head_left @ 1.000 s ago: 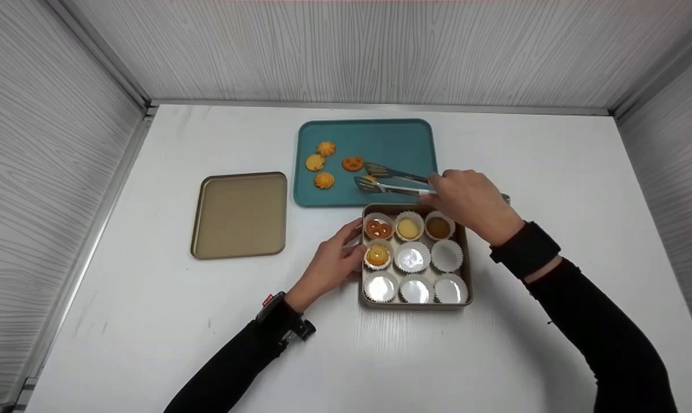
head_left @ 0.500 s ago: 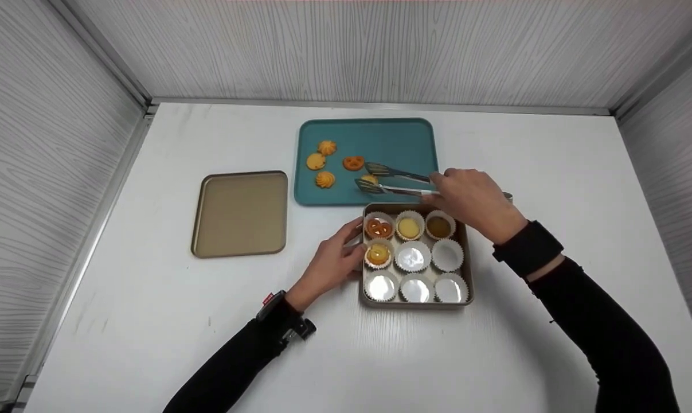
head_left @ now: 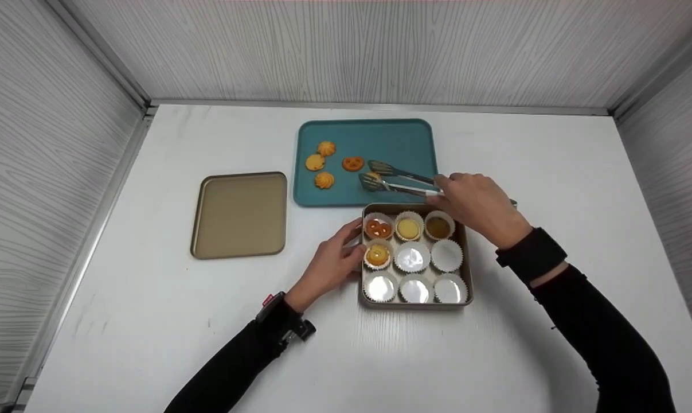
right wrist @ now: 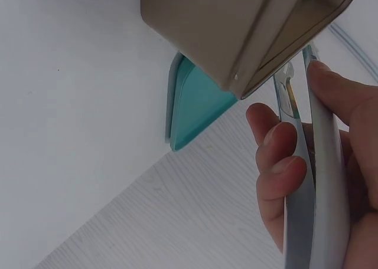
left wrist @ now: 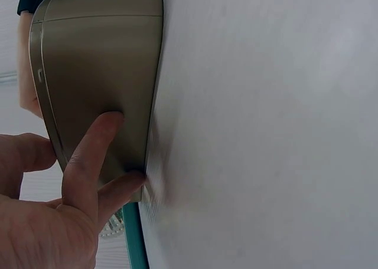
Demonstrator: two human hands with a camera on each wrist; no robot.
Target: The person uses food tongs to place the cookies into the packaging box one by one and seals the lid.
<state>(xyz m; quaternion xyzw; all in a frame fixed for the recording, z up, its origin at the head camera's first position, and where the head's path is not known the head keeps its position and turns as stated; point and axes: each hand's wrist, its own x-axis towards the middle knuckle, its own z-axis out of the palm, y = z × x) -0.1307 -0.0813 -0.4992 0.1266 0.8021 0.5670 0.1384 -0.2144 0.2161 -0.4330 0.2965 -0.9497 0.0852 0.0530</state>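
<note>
My right hand [head_left: 477, 206] grips metal tongs [head_left: 406, 191] above the teal tray [head_left: 403, 137]. Their two slotted tips stand apart, on either side of a small cookie [head_left: 374, 175] that they partly hide. In the right wrist view, fingers and thumb curl round the tongs' handles [right wrist: 331, 222]. My left hand [head_left: 335, 259] rests its fingertips against the left wall of a square tin [head_left: 417, 306]. The left wrist view has those fingers [left wrist: 88, 157] spread on the tin's outer wall [left wrist: 106, 62]. White paper cups [head_left: 413, 256] line the tin; the back ones and one at middle left contain cookies.
On the teal tray lie a pretzel-shaped cookie [head_left: 353, 164], two swirled cookies [head_left: 324, 180] and a round cookie [head_left: 315, 162]. A shallow gold-brown lid or tray [head_left: 239, 215] sits to the left on the white table. Grey wood-grain panels [head_left: 346, 51] enclose the table.
The right hand and tongs have shifted slightly to the right over the teal tray, their tips still around the small cookie. My left hand keeps its place at the tin.
</note>
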